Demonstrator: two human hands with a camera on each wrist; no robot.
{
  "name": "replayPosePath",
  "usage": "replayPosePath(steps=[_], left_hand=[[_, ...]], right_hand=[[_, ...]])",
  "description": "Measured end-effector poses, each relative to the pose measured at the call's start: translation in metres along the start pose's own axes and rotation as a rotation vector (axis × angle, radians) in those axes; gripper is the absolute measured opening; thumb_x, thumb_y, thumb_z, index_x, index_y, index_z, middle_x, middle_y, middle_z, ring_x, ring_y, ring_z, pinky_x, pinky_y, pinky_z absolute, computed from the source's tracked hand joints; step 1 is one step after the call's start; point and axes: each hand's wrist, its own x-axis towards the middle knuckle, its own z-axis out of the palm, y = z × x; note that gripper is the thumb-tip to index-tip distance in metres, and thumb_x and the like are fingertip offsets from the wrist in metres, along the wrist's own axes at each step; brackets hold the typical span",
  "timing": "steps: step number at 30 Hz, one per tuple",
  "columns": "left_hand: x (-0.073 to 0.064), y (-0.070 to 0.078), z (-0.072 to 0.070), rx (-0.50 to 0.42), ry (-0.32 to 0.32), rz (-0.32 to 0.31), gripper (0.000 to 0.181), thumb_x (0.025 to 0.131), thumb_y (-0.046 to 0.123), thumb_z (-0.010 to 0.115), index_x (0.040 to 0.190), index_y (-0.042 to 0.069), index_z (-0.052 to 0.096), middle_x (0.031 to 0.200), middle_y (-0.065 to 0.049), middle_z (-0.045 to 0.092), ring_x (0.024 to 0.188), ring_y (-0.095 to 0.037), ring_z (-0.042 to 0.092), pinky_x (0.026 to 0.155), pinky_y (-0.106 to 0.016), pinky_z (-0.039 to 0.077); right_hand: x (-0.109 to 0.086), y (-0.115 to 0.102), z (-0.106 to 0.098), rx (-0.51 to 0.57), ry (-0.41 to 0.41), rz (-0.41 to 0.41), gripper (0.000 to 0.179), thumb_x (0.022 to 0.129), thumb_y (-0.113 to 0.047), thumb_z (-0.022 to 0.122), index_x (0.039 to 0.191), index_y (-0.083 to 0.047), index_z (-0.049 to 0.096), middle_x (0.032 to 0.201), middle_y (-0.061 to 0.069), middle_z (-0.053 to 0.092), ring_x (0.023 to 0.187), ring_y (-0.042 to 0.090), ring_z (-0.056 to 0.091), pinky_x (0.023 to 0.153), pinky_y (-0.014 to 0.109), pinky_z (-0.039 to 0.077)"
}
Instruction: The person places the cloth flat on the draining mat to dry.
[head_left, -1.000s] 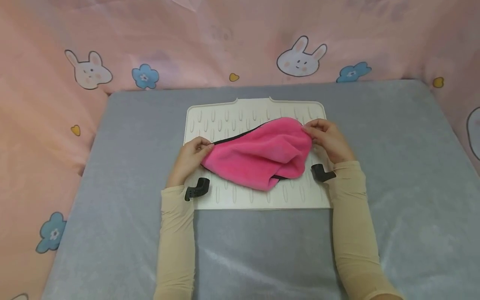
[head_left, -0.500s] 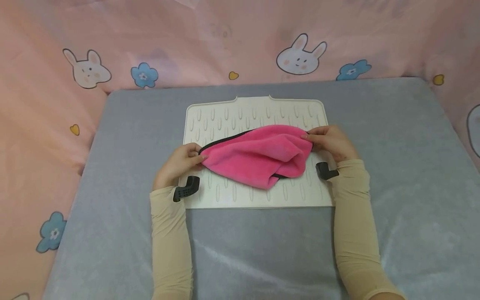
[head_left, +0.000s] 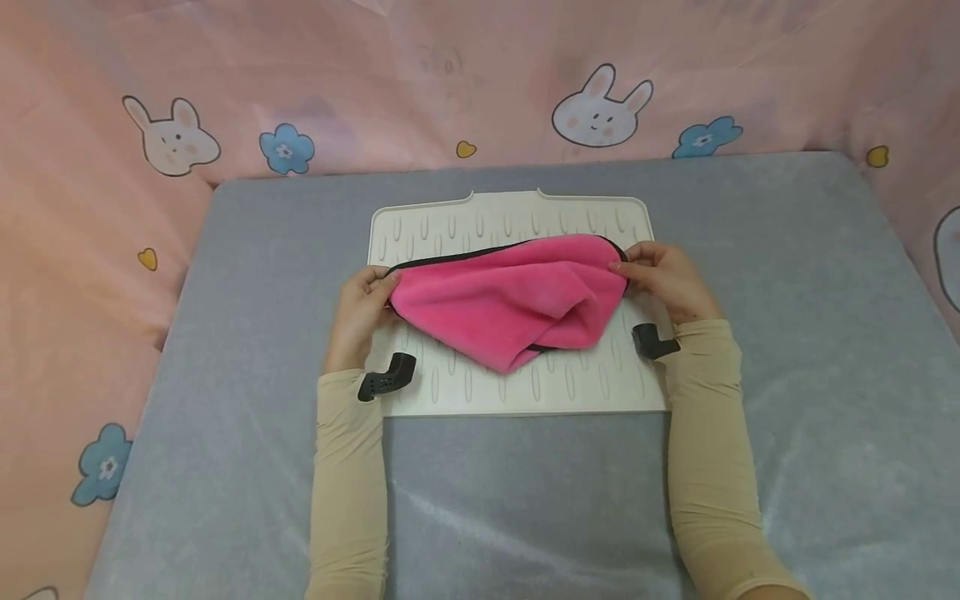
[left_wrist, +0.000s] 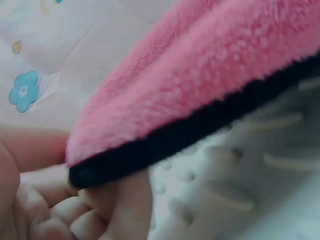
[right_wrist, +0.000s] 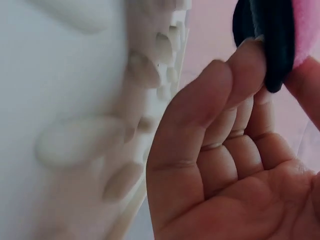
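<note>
Behind the cream tray [head_left: 585, 392] there is a pink curtain [head_left: 480, 75] with printed rabbits. The grey surface [head_left: 525, 500] extends under and around the tray. Above the tray, a pink cloth [head_left: 495, 300] with black edging spans between two hands; whether its lower fold touches the tray, one cannot tell. The left hand [head_left: 354, 321] has its grip pinched on the cloth near the tray's left edge; the right hand [head_left: 677, 282] likewise pinches the other end, near the tray's right edge.
</note>
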Motion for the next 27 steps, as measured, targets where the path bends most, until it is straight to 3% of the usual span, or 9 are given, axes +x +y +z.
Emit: replayPosePath(steps=[2, 8, 11, 13, 20, 23, 27], left_hand=[[-0.001, 0.0, 0.001, 0.009, -0.057, -0.036, 0.018, 0.098, 0.014, 0.052, 0.101, -0.004, 0.053, 0.072, 0.003, 0.061, 0.062, -0.006, 0.059, 0.059, -0.022, 0.053], [-0.004, -0.001, -0.004, 0.095, -0.32, -0.115, 0.02, 0.095, 0.009, 0.054, 0.1, -0.011, 0.055, 0.088, -0.008, 0.063, 0.073, -0.014, 0.066, 0.076, -0.029, 0.055], [-0.004, -0.001, -0.002, 0.083, -0.38, -0.118, 0.025, 0.096, 0.006, 0.053, 0.11, -0.015, 0.053, 0.09, -0.01, 0.064, 0.074, -0.016, 0.067, 0.077, -0.031, 0.055], [-0.003, -0.002, 0.001, 0.045, -0.367, -0.122, 0.026, 0.097, 0.006, 0.05, 0.114, -0.014, 0.051, 0.086, -0.009, 0.065, 0.072, -0.015, 0.067, 0.075, -0.031, 0.055], [0.0, -0.003, 0.002, -0.082, -0.197, -0.09, 0.028, 0.101, 0.006, 0.042, 0.121, -0.012, 0.044, 0.074, -0.003, 0.063, 0.065, -0.012, 0.065, 0.067, -0.028, 0.056], [0.001, -0.003, 0.001, -0.077, -0.147, -0.07, 0.028, 0.101, 0.008, 0.04, 0.121, -0.012, 0.044, 0.074, 0.0, 0.062, 0.064, -0.008, 0.064, 0.063, -0.026, 0.056], [0.002, -0.005, -0.002, -0.022, -0.028, -0.043, 0.027, 0.101, 0.014, 0.042, 0.116, -0.008, 0.048, 0.07, 0.003, 0.059, 0.057, -0.006, 0.059, 0.053, -0.021, 0.051]], right_hand=[[0.0, 0.001, -0.002, 0.009, 0.018, -0.011, 0.008, 0.089, -0.009, 0.064, 0.085, -0.006, 0.058, 0.068, -0.011, 0.06, 0.06, 0.005, 0.056, 0.06, 0.019, 0.049], [-0.001, 0.004, -0.009, -0.025, 0.076, 0.02, 0.01, 0.09, -0.015, 0.064, 0.089, -0.006, 0.058, 0.071, -0.012, 0.058, 0.063, 0.005, 0.055, 0.061, 0.018, 0.047], [-0.002, 0.004, -0.01, -0.05, 0.071, 0.026, 0.011, 0.091, -0.016, 0.063, 0.091, -0.005, 0.059, 0.071, -0.012, 0.057, 0.064, 0.006, 0.055, 0.061, 0.019, 0.047], [-0.001, 0.005, -0.011, -0.056, 0.057, 0.029, 0.011, 0.091, -0.016, 0.062, 0.091, -0.005, 0.06, 0.07, -0.012, 0.058, 0.064, 0.006, 0.056, 0.061, 0.019, 0.047], [-0.003, 0.003, -0.009, -0.099, -0.02, 0.0, 0.021, 0.091, -0.015, 0.063, 0.097, 0.004, 0.057, 0.071, -0.011, 0.062, 0.064, 0.007, 0.061, 0.064, 0.018, 0.05], [-0.004, 0.001, -0.007, -0.124, -0.061, -0.016, 0.023, 0.09, -0.012, 0.064, 0.098, 0.009, 0.057, 0.072, -0.008, 0.064, 0.064, 0.008, 0.063, 0.065, 0.019, 0.051], [-0.003, -0.001, -0.001, -0.138, -0.091, -0.023, 0.021, 0.089, -0.008, 0.064, 0.097, 0.01, 0.058, 0.072, -0.003, 0.065, 0.064, 0.011, 0.063, 0.064, 0.021, 0.052]])
